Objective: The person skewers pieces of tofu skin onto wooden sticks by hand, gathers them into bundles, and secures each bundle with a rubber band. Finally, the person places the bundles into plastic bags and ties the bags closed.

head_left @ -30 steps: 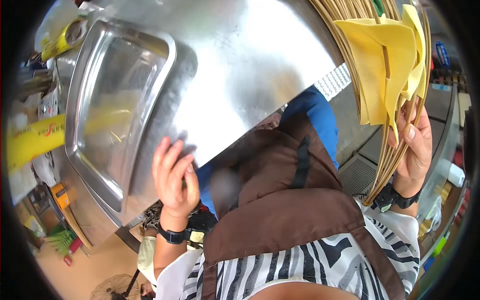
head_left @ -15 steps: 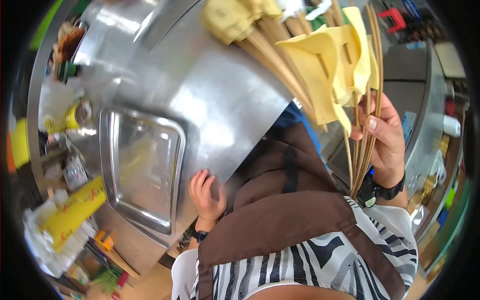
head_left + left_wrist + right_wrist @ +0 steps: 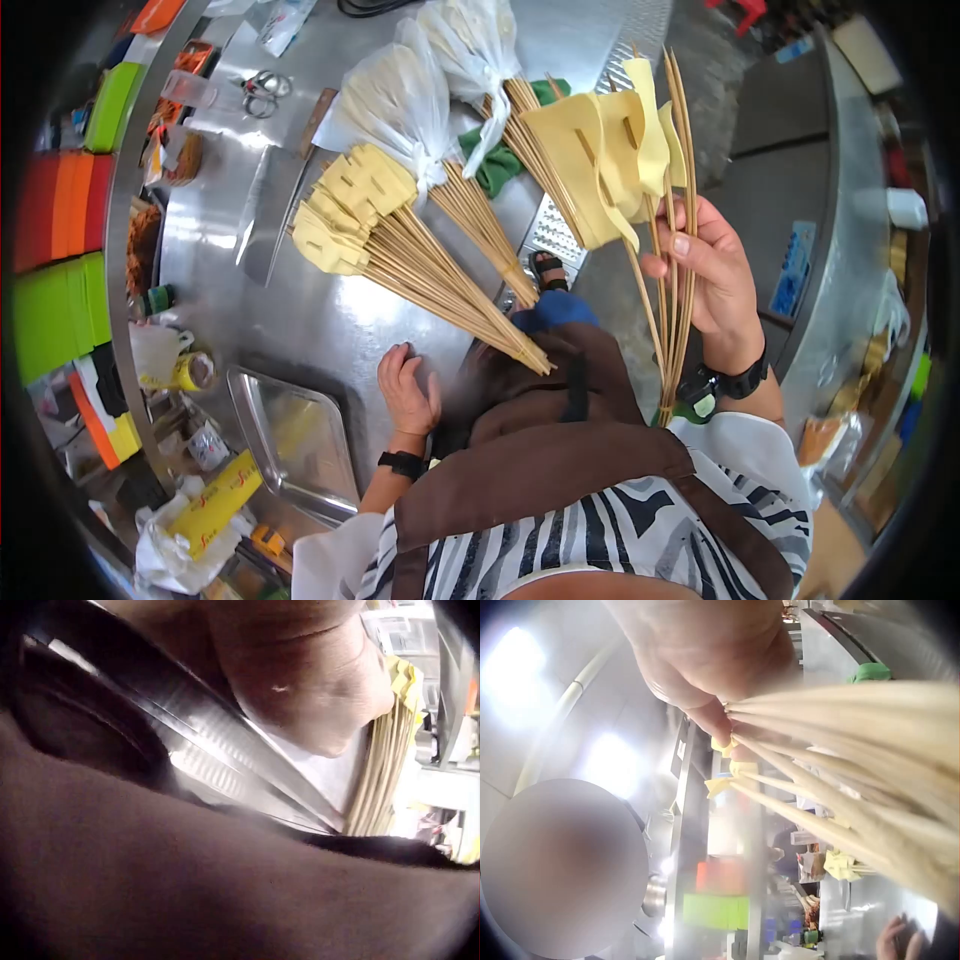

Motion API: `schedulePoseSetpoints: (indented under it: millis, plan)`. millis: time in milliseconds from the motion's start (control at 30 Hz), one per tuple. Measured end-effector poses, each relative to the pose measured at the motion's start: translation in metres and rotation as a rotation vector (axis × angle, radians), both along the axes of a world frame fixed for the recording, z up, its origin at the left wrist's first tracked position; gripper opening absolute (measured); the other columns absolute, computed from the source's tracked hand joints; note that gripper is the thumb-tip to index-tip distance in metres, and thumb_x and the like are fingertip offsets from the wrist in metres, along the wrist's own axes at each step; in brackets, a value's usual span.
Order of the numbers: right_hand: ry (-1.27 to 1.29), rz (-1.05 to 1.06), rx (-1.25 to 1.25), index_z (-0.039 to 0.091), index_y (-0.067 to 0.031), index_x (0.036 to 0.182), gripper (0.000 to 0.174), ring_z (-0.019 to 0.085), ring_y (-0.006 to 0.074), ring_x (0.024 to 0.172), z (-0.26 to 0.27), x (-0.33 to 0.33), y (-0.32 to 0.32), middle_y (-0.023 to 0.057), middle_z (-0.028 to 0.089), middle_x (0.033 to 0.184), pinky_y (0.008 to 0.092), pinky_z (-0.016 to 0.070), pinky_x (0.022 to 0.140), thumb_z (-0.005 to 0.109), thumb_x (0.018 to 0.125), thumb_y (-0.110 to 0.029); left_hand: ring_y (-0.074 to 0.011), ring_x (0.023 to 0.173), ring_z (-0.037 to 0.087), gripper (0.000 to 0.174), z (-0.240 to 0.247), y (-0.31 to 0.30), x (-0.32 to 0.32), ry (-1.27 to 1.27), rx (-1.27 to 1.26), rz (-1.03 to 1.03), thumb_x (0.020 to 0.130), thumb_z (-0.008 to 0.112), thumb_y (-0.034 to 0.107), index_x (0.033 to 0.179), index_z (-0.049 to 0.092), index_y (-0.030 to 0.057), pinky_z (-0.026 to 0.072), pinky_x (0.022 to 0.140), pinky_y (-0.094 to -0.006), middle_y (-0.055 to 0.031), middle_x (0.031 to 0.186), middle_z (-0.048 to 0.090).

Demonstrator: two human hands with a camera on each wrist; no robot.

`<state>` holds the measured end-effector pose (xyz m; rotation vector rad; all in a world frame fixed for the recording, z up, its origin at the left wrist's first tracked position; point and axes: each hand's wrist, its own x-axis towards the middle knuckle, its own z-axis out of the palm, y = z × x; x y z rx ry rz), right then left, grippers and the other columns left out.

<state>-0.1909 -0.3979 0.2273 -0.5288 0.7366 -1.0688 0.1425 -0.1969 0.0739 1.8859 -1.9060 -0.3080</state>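
My right hand grips a bundle of wooden skewers below thin yellow tofu sheets threaded on their upper ends. In the right wrist view the skewers fan out from the fingers. My left hand lies at the steel table's near edge, fingers loosely bent, holding nothing. Beyond it is a bundle of skewers with folded yellow tofu pieces on the tips. Two more skewer bundles have their heads wrapped in clear plastic bags.
A cleaver lies left of the bundles, with scissors farther back. An empty-looking metal tray sits by the left forearm. A green cloth lies among the bagged bundles. Coloured boxes stand along the far left.
The view has swung left, bringing the bundles, cleaver and scissors into sight. My right hand still holds its skewers; my left hand has settled at the table's edge, away from the tray.
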Motion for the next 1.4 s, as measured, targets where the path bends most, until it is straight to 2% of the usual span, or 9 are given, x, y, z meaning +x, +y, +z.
schedulePoseSetpoints:
  millis: [200, 267, 367, 500, 700, 1167, 1233, 1300, 1400]
  plan:
    - [0.035, 0.045, -0.008, 0.055, -0.0023, 0.098, 0.013, 0.058, 0.0159, 0.076, -0.024, -0.004, -0.066, 0.0072, 0.058, 0.092, 0.028, 0.0512, 0.07, 0.06, 0.086, -0.002, -0.0394, 0.114, 0.044, 0.038, -0.005, 0.013, 0.007, -0.061, 0.035, 0.04, 0.072, 0.062, 0.013, 0.107, 0.048, 0.0058, 0.0332, 0.099, -0.0513, -0.0167, 0.121, 0.048]
    - [0.022, 0.077, -0.012, 0.055, -0.0021, 0.098, 0.014, 0.058, 0.0161, 0.076, -0.023, -0.009, -0.083, 0.0073, 0.058, 0.093, 0.0281, 0.0513, 0.07, 0.06, 0.086, -0.002, -0.0412, 0.114, 0.043, 0.032, -0.004, 0.011, 0.004, -0.06, 0.045, -0.001, 0.081, 0.054, 0.021, 0.107, 0.046, 0.0047, 0.0318, 0.099, -0.0522, -0.0198, 0.122, 0.046]
    - [-0.007, 0.093, -0.029, 0.056, -0.0016, 0.099, 0.014, 0.059, 0.0169, 0.075, -0.024, -0.014, -0.095, 0.0078, 0.059, 0.095, 0.0287, 0.0514, 0.071, 0.06, 0.086, -0.002, -0.0393, 0.113, 0.045, 0.036, 0.002, 0.009, -0.001, -0.037, 0.043, 0.012, 0.073, 0.06, 0.016, 0.105, 0.046, 0.0067, 0.0331, 0.098, -0.0526, -0.0162, 0.12, 0.048]
    - [-0.03, 0.046, 0.008, 0.057, -0.001, 0.099, 0.013, 0.059, 0.0176, 0.074, -0.026, -0.015, -0.113, 0.0078, 0.06, 0.096, 0.0293, 0.0511, 0.072, 0.06, 0.086, -0.002, -0.0408, 0.111, 0.044, 0.033, 0.001, 0.009, 0.001, -0.052, 0.045, 0.005, 0.078, 0.055, 0.021, 0.106, 0.046, 0.005, 0.0328, 0.098, -0.0517, -0.0195, 0.119, 0.046]
    - [-0.011, 0.073, 0.021, 0.057, -0.0007, 0.099, 0.012, 0.061, 0.0185, 0.073, -0.036, -0.009, -0.131, 0.0066, 0.061, 0.085, 0.0272, 0.0513, 0.069, 0.059, 0.087, -0.004, -0.0384, 0.111, 0.046, 0.036, 0.005, 0.006, 0.0, -0.021, 0.033, 0.01, 0.071, 0.059, 0.016, 0.103, 0.046, 0.006, 0.0341, 0.097, -0.0519, -0.0173, 0.118, 0.048]
    - [-0.003, 0.141, 0.063, 0.054, -0.0028, 0.096, 0.014, 0.062, 0.0174, 0.069, -0.024, 0.076, -0.149, 0.0066, 0.06, 0.082, 0.0285, 0.0533, 0.062, 0.062, 0.086, -0.004, -0.0389, 0.112, 0.045, 0.033, 0.012, 0.007, -0.004, 0.035, 0.011, 0.005, 0.074, 0.058, 0.01, 0.105, 0.047, 0.0044, 0.0325, 0.1, -0.0508, -0.0189, 0.117, 0.049]
    - [0.023, 0.141, 0.021, 0.053, -0.0027, 0.097, 0.014, 0.062, 0.0171, 0.069, -0.024, 0.089, -0.152, 0.0064, 0.06, 0.083, 0.0274, 0.0524, 0.062, 0.062, 0.085, -0.004, -0.0382, 0.11, 0.047, 0.034, 0.019, -0.006, -0.016, 0.027, -0.101, 0.308, 0.071, 0.06, 0.003, 0.103, 0.05, 0.0039, 0.035, 0.098, -0.0494, -0.0184, 0.116, 0.05]
    - [0.03, 0.136, 0.011, 0.054, -0.003, 0.096, 0.014, 0.062, 0.0171, 0.069, -0.019, 0.103, -0.147, 0.0062, 0.06, 0.083, 0.0269, 0.0521, 0.062, 0.062, 0.085, -0.004, -0.0363, 0.116, 0.045, 0.033, 0.065, -0.033, -0.036, 0.067, -0.163, 0.328, 0.075, 0.054, -0.004, 0.107, 0.049, 0.0014, 0.0332, 0.102, -0.0455, -0.0202, 0.121, 0.049]
    - [0.01, 0.192, -0.008, 0.055, -0.0038, 0.095, 0.013, 0.063, 0.0171, 0.069, -0.016, 0.131, -0.139, 0.0059, 0.061, 0.083, 0.0264, 0.0518, 0.063, 0.063, 0.085, -0.005, -0.0278, 0.115, 0.049, 0.028, 0.126, -0.104, -0.062, 0.87, -0.066, 0.333, 0.088, 0.049, 0.006, 0.116, 0.048, 0.0005, 0.0354, 0.102, -0.0407, -0.0169, 0.123, 0.05]
